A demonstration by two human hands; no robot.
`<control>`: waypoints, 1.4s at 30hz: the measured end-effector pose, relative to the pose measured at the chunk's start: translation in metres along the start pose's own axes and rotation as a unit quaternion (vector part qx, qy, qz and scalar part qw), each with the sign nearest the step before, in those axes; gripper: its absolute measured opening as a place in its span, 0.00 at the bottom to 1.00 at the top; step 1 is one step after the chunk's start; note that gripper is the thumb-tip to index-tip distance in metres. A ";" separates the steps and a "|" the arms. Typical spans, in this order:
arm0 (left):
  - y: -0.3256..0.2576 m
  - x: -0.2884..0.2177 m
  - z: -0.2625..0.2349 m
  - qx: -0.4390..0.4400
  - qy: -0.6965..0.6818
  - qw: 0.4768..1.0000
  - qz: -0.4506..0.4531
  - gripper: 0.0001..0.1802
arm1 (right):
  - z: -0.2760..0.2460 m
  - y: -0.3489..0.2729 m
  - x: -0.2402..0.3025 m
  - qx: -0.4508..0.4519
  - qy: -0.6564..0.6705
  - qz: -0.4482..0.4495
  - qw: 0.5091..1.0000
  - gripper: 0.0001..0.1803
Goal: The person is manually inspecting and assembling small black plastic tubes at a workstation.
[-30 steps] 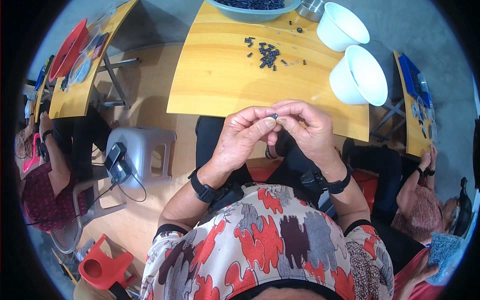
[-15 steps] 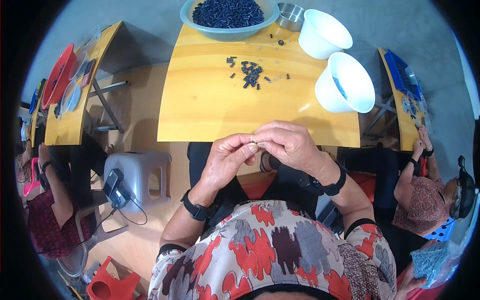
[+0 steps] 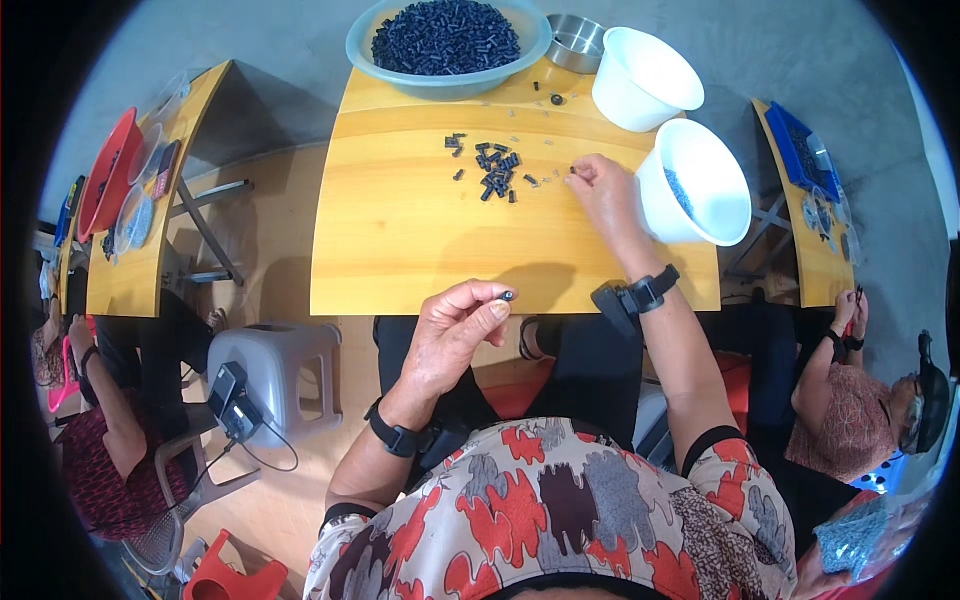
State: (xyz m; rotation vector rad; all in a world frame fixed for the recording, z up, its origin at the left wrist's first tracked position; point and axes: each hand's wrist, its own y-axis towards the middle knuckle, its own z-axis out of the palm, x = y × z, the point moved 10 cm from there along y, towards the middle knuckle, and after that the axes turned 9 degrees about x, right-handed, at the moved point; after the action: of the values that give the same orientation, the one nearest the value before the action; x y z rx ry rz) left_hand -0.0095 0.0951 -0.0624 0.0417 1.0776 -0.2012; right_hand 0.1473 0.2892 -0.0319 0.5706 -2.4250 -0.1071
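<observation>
Between thumb and forefinger my left hand (image 3: pixel 455 335) pinches a small black cylindrical piece (image 3: pixel 507 296), held just off the table's near edge. My right hand (image 3: pixel 608 200) reaches over the right side of the table, its fingertips closed on another small dark piece (image 3: pixel 573 170) at the tabletop. Farther left lies a loose pile of short black cylinders (image 3: pixel 496 172), with a few strays around it. Beside my right hand stands a white tub (image 3: pixel 715 190) with small light-blue bits inside.
At the far edge of the wooden table (image 3: pixel 390 240) sits a pale basin (image 3: pixel 365 60) heaped with black cylinders. A steel bowl (image 3: pixel 577 45), a second white tub (image 3: pixel 640 80) and a black ring (image 3: pixel 557 99) are nearby. People work at side tables; a grey stool (image 3: pixel 270 350) stands left.
My hands were together at the near edge; the right has moved away, forward and right, to the small dark piece on the table. The left stays near the edge, its black piece now showing.
</observation>
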 end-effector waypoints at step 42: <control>-0.054 -0.079 0.064 0.020 0.131 0.983 0.124 0.08 | -0.083 -0.128 0.205 0.187 0.211 -0.238 0.929 0.07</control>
State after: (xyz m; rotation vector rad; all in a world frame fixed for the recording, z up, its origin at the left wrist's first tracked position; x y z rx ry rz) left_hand 0.0002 0.0455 0.0411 0.2435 1.3190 0.0091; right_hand 0.1015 0.0912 0.1235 1.2148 -1.8513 0.2606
